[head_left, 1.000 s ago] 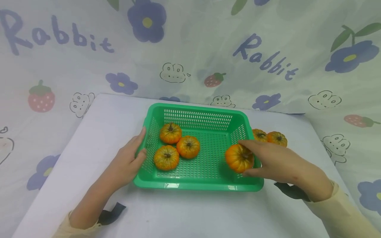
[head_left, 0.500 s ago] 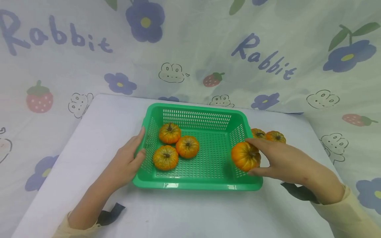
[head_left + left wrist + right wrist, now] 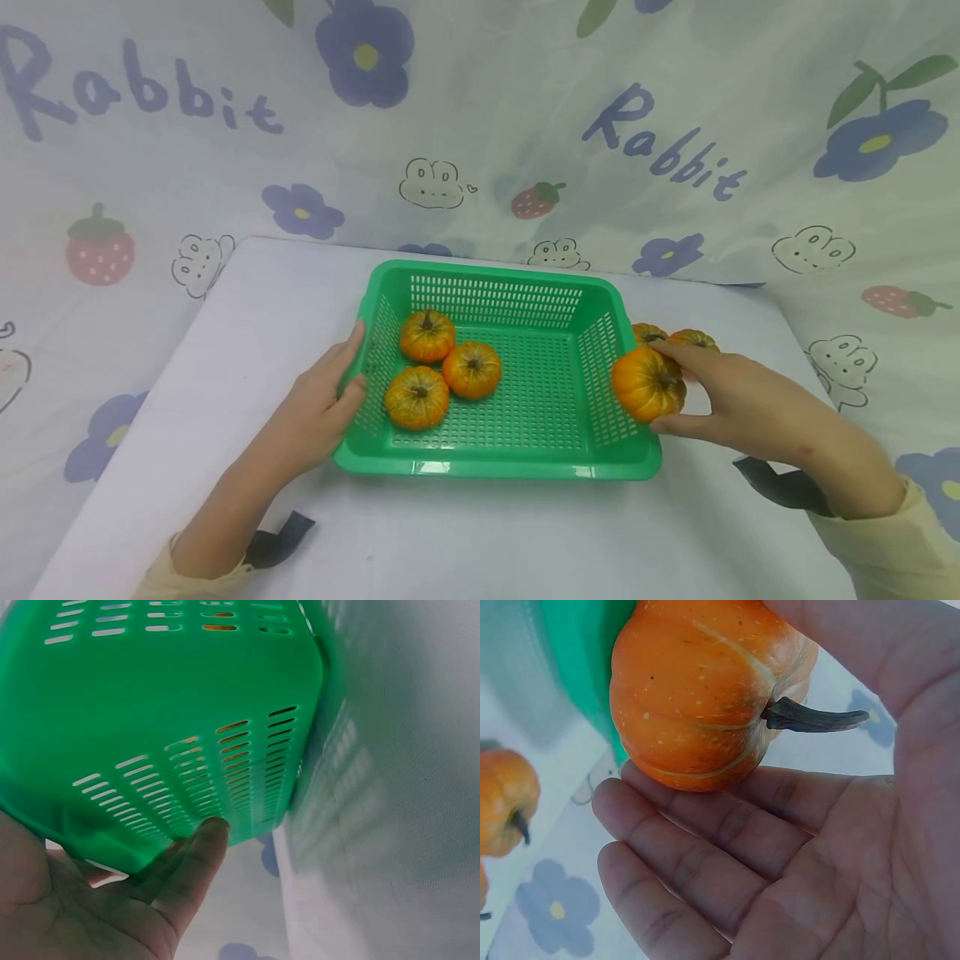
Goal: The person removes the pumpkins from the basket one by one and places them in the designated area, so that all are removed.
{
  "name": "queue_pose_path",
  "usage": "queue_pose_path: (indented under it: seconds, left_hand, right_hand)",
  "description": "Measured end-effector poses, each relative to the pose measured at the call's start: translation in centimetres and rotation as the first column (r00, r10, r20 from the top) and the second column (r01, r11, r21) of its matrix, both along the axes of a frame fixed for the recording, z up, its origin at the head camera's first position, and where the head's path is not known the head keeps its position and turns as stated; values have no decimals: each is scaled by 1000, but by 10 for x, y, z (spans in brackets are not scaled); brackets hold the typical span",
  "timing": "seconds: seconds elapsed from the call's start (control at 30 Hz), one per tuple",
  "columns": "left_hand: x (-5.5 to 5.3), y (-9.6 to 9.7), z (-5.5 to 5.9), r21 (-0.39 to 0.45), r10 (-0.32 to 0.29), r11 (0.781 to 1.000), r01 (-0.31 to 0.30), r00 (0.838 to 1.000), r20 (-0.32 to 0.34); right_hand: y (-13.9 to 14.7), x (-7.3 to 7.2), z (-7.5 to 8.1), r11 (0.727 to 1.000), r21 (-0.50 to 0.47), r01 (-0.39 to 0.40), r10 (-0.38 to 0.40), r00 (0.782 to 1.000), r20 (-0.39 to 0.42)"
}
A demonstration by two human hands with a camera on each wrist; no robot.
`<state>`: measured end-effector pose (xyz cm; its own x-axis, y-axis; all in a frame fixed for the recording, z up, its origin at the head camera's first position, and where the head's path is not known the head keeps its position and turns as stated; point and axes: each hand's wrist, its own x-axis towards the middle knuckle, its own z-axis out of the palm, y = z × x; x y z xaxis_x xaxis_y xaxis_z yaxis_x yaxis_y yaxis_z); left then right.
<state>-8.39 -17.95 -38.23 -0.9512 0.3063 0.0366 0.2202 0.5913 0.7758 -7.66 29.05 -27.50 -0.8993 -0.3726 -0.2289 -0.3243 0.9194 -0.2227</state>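
Note:
My right hand point(image 3: 750, 400) pinches a small orange pumpkin point(image 3: 648, 385) between thumb and fingers, above the right rim of a green plastic basket point(image 3: 495, 465). In the right wrist view the pumpkin point(image 3: 690, 697) shows a dark, curved stem pointing toward the palm. My left hand point(image 3: 315, 408) holds the basket's left side; in the left wrist view its fingers point(image 3: 191, 874) lie against the slotted outer wall below the rim. Inside the basket, toward the left, sit three pumpkins: one at the back point(image 3: 427, 337), one at the front point(image 3: 417, 400) and one farther right point(image 3: 472, 372).
Beyond the basket's right side two more pumpkins stand on the white table point(image 3: 465, 533), one by the rim point(image 3: 647, 333) and one farther right point(image 3: 694, 339), partly hidden by my right hand. A cloth point(image 3: 480, 125) printed with rabbits and flowers hangs behind the table.
My right hand has carried the pumpkin rightward, from inside the basket's right end to over its right rim. My left hand and the three pumpkins in the basket stay put.

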Motion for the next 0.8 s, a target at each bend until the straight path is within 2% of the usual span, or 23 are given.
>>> queue_pose_path:
  seconds: [0.27, 0.8]
  left_hand:
    - [0, 0, 0, -6, 4, 1000, -3, 1000, 7]
    - [0, 0, 0, -5, 1, 1000, -1, 1000, 4]
  right_hand:
    - [22, -5, -4, 998, -63, 25, -26, 1000, -15]
    - [46, -9, -20, 995, -55, 85, -83, 996, 41]
